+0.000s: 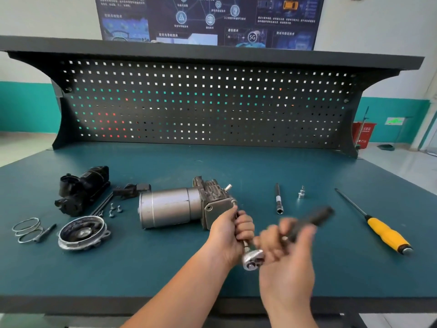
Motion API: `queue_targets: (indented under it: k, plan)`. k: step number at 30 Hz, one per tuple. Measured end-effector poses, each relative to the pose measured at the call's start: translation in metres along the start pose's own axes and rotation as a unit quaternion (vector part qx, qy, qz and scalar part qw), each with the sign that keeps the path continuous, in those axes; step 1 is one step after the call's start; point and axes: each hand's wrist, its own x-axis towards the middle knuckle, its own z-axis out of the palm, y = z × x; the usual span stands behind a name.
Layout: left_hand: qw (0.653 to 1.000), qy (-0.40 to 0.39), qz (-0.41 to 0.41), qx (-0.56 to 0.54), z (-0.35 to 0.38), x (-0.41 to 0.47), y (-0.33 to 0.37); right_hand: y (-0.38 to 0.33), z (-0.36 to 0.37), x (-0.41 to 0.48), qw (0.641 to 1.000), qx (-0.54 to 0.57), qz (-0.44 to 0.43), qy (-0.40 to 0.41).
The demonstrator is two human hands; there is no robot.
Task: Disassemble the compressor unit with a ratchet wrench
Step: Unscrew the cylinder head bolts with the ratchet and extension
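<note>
A teal counter [165,268] with a dark front edge fills the head view. A black perforated pegboard [208,102] rises at the back, well behind the compressor unit [175,207], under a dark shelf [212,53]. Above that hangs a blue poster [208,20] on a white wall with a teal band [26,107]. Far right of the unit and past the counter's end, a red bin [363,136] stands on a pale floor.

The compressor unit lies on its side near mid-counter, silver cylinder to the left and cast head to the right. The left hand [229,233] is against the head's near right corner, fingers clenched round the extension shaft [246,245] that runs into the unit. The ratchet wrench [253,259] has its head just in front of that fist. The right hand [288,252] is blurred, its fingers curled round the wrench handle, which angles up and right.

Left of the unit sit a black housing [82,190], a black bracket [132,189], thin rods [102,204] and loose screws [114,209]. Left and nearer lie a round end cover [82,233], wire rings [27,229] and a dark pin [46,233]. Right of the unit, beyond the hands, lie a loose extension bar [278,198], a small upright bit [301,192] and, farther right, a yellow-handled screwdriver [385,233] pointing away.

Both forearms cross the front edge right of the unit. Unbroken counter runs from behind the unit to the pegboard, and along the front edge left of the forearms.
</note>
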Motion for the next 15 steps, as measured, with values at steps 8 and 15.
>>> queue_targets:
  k: [8, 15]
  plan:
    - [0.999, -0.039, 0.019, 0.011, -0.006, 0.005, -0.006, -0.001, -0.007, 0.013, 0.99, 0.1, 0.019, 0.093]
    - [0.939, 0.005, 0.149, 0.309, -0.023, 0.005, 0.0, -0.012, 0.012, 0.027, 0.724, -0.562, -0.148, -0.372]
